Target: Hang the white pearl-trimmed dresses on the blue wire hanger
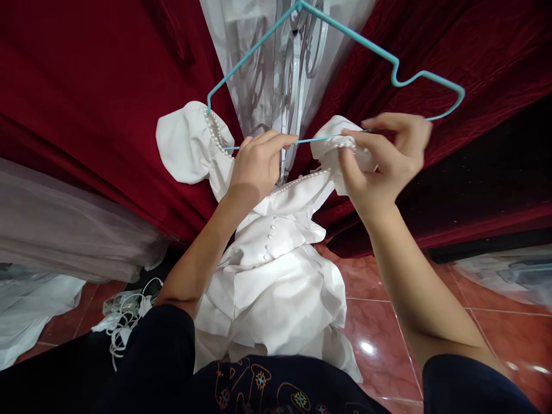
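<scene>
A white dress (280, 287) with puffed sleeves, pearl trim and a row of covered buttons hangs down in front of me. Its left sleeve (183, 141) sits over one end of a light blue hanger (353, 35). Closed around the hanger's lower bar, near the middle, is my left hand (261, 158). My right hand (386, 152) pinches the pearl-trimmed edge of the right sleeve (334, 129), close to the bar. The hanger's right end sticks out bare beyond that hand.
Dark red curtains (107, 69) hang on both sides, with white metal scrollwork (293, 86) between them. A tangle of white cables (125, 322) lies at lower left. Pale tulle (64, 213) hangs at left, above reddish floor tiles (371, 328).
</scene>
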### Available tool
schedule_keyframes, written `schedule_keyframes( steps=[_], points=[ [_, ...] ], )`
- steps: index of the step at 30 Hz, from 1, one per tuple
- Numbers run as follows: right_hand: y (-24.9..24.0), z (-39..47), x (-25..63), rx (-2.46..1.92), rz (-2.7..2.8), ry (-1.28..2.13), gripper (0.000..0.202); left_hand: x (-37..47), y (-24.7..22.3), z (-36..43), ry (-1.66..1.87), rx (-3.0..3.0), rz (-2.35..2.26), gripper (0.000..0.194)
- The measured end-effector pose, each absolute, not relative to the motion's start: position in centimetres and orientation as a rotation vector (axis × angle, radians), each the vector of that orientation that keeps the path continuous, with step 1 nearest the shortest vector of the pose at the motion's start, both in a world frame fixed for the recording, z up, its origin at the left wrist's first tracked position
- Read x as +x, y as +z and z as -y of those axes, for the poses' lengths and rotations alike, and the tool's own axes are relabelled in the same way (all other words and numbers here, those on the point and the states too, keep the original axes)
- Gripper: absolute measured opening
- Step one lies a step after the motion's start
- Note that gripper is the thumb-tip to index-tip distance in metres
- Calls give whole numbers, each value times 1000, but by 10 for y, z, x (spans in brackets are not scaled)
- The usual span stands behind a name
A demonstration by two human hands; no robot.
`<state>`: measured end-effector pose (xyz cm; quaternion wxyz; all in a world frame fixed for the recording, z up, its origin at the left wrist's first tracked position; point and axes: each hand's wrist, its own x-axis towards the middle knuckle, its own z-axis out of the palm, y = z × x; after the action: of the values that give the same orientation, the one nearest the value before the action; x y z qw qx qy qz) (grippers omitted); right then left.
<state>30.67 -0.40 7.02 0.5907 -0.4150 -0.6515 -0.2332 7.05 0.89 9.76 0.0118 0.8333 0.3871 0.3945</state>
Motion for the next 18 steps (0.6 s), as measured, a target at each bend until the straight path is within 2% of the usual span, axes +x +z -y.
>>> schedule_keyframes(
  steps=[4, 7, 10, 18],
  points=[
    [45, -11, 350, -893, 1021, -780, 41, 67, 101, -9, 1226, 2565, -1219, 50],
    [43, -17, 387, -1017, 941, -521, 33, 67, 104, -5, 1219, 2520, -1205, 50],
    [64, -17, 407, -1101, 949, -385, 35, 71, 109, 0, 1207, 2482, -1182, 46],
    [136, -24, 391, -1138, 1131, -378, 43, 68, 113, 6, 1209, 2424, -1090, 42]
  ],
)
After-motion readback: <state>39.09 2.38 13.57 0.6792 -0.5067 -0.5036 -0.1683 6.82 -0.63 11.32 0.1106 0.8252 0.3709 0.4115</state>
